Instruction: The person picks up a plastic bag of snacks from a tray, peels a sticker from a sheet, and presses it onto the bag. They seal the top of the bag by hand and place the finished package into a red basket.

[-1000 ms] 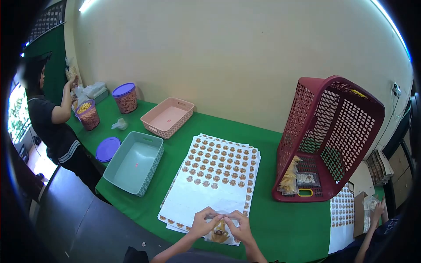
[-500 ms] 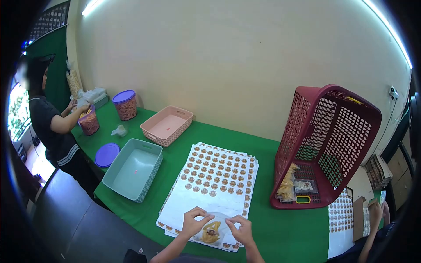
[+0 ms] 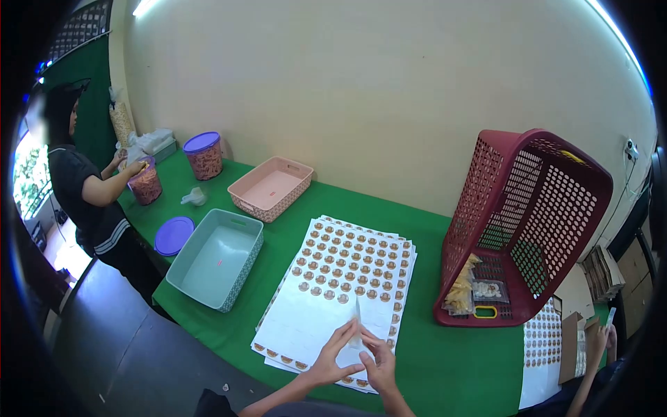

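Both my hands hold a small clear plastic bag [image 3: 356,333], turned edge-on above the stack of sticker sheets [image 3: 313,323]. The fingers of my left hand [image 3: 332,361] pinch it from the left, and my right hand [image 3: 379,363] closes on it from the right, fingertips nearly meeting. The bag's contents are mostly hidden by my fingers. Round brown stickers cover the upper part of the top sheet, while its lower part is bare white.
A green tray [image 3: 217,260], pink tray [image 3: 271,187], purple lid [image 3: 174,236] and snack tubs [image 3: 203,156] stand left. A tilted maroon basket [image 3: 528,229] holds filled bags at right. A person [image 3: 90,187] works far left; another person's hands [image 3: 601,342] are far right.
My hands have moved closer together and turned the bag from facing me to edge-on, raising it slightly. The view has shifted slightly.
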{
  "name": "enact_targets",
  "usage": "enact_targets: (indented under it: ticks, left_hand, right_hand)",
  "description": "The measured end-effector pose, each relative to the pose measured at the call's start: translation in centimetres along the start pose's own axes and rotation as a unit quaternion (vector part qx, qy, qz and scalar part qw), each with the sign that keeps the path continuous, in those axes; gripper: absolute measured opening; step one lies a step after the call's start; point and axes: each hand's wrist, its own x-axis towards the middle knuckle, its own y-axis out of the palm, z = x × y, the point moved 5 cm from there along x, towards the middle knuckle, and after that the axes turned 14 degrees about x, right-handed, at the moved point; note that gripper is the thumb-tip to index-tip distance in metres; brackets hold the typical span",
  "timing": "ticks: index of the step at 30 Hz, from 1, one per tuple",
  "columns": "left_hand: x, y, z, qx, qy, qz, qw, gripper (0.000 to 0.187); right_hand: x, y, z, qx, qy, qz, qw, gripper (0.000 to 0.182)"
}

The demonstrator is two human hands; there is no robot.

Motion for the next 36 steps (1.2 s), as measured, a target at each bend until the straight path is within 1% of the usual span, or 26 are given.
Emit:
enact_targets:
  ticks: [1, 2, 3, 4, 5, 6, 7, 8, 9, 10, 11, 12, 14, 15, 16, 18, 19, 22, 24, 28, 29, 30, 31, 33, 35, 36]
  left_hand:
    - [0.1, -0.1, 0.2, -0.010, -0.006, -0.027, 1.000, 0.050]
    - [-0.2, 0.2, 0.7, -0.012, -0.010, -0.025, 1.000, 0.050]
    - [-0.4, 0.4, 2.0, -0.111, -0.094, -0.040, 0.989, 0.043]
    - [-0.8, 0.6, 2.9, -0.207, -0.175, -0.055, 0.961, 0.037]
    - [-0.7, 0.1, 2.9, -0.171, -0.166, -0.090, 0.967, 0.028]
    - [-0.8, -0.2, 2.9, -0.171, -0.166, -0.089, 0.967, 0.028]
    - [-1.2, 0.0, 3.4, -0.178, -0.213, -0.034, 0.960, 0.027]
    - [-1.5, 0.3, 3.7, -0.185, -0.260, 0.021, 0.948, 0.027]
    - [-1.4, 0.3, 3.3, -0.234, -0.277, 0.011, 0.932, 0.023]
    - [-1.4, 0.3, 3.2, -0.235, -0.278, 0.013, 0.931, 0.023]
    - [-1.2, 0.4, 2.7, -0.210, -0.232, 0.035, 0.949, 0.021]
    - [-0.9, 0.4, 2.2, -0.183, -0.184, 0.056, 0.964, 0.020]
    - [-0.8, 0.1, 1.9, -0.206, -0.202, 0.067, 0.955, 0.017]
    - [-0.7, 0.0, 2.0, -0.175, -0.190, 0.079, 0.963, 0.016]
    - [-0.6, 0.0, 2.1, -0.144, -0.177, 0.090, 0.969, 0.015]
    - [-0.7, 0.2, 2.4, -0.134, -0.151, 0.075, 0.977, 0.013]
    - [-0.7, 0.2, 2.4, -0.123, -0.124, 0.060, 0.983, 0.012]
    - [-0.6, 0.4, 2.7, -0.123, -0.115, 0.045, 0.985, 0.009]
    - [-0.6, 0.2, 2.8, -0.110, -0.137, 0.045, 0.983, 0.009]
    - [-0.7, -0.4, 3.3, -0.089, -0.169, 0.041, 0.981, 0.010]
    - [-0.6, -0.4, 3.3, -0.109, -0.119, 0.053, 0.985, 0.009]
    - [-0.3, -0.6, 2.8, -0.109, -0.119, 0.055, 0.985, 0.009]
    - [0.2, -0.9, 1.7, -0.123, -0.096, 0.074, 0.985, 0.009]
    - [0.6, -1.0, 0.9, -0.135, -0.073, 0.094, 0.984, 0.010]
    - [0.8, -1.0, 1.1, -0.067, -0.086, 0.082, 0.991, 0.013]
    - [0.9, -0.9, 1.3, -0.068, -0.086, 0.082, 0.991, 0.013]
  right_hand:
    - [-0.1, 0.8, 0.7, -0.110, -0.028, 0.049, 0.992, 0.020]
    - [-0.4, 1.5, 1.0, -0.219, -0.056, 0.098, 0.969, 0.024]
    - [-0.7, 1.4, 0.7, -0.207, -0.029, 0.117, 0.971, 0.031]
    - [-0.8, 0.9, 0.6, -0.207, -0.026, 0.116, 0.971, 0.031]
    - [-0.8, 0.3, 0.4, -0.191, -0.019, 0.104, 0.976, 0.034]
    - [-0.7, -0.2, 0.1, -0.176, -0.012, 0.091, 0.980, 0.037]
    - [-0.6, -0.8, 0.7, -0.229, -0.093, -0.015, 0.969, 0.043]
    - [-0.4, -1.0, 0.6, -0.230, -0.092, -0.017, 0.969, 0.043]
    - [-0.2, -1.7, 0.5, -0.217, -0.066, -0.055, 0.972, 0.046]
    - [0.0, -2.5, 0.2, -0.204, -0.039, -0.093, 0.974, 0.049]
    - [0.0, -3.1, -1.1, -0.120, 0.010, -0.060, 0.991, 0.041]
    - [-0.4, -3.1, -1.3, -0.120, 0.012, -0.060, 0.991, 0.041]
    - [-1.0, -2.3, -2.4, -0.035, 0.096, 0.012, 0.995, 0.029]
    - [-1.5, -1.9, -2.3, 0.015, 0.155, -0.053, 0.986, 0.015]
    - [-1.6, -2.2, -2.6, 0.015, 0.156, -0.054, 0.986, 0.015]
    - [-1.5, -2.5, -1.8, -0.115, -0.022, -0.005, 0.993, 0.009]
    - [-1.5, -2.5, -1.8, -0.115, -0.021, -0.006, 0.993, 0.009]
    - [-1.5, -2.3, -1.2, -0.078, -0.018, -0.022, 0.997, 0.006]
    - [-1.7, -2.3, -1.7, -0.019, 0.107, -0.024, 0.994, 0.006]
    - [-1.5, -1.8, -0.6, 0.024, 0.128, -0.020, 0.991, 0.009]
    - [-1.6, -1.9, -0.6, 0.000, 0.136, -0.033, 0.990, 0.011]
    - [-1.6, -2.0, -0.6, -0.023, 0.144, -0.045, 0.988, 0.013]
    - [-1.3, -2.2, -0.9, -0.022, 0.144, -0.046, 0.988, 0.013]
    - [-0.5, -3.5, -0.9, -0.051, 0.044, -0.104, 0.992, 0.008]
    - [-0.3, -4.0, -0.4, -0.055, 0.033, -0.097, 0.993, 0.005]
    - [-0.4, -4.1, -0.1, -0.061, 0.022, -0.089, 0.994, 0.003]
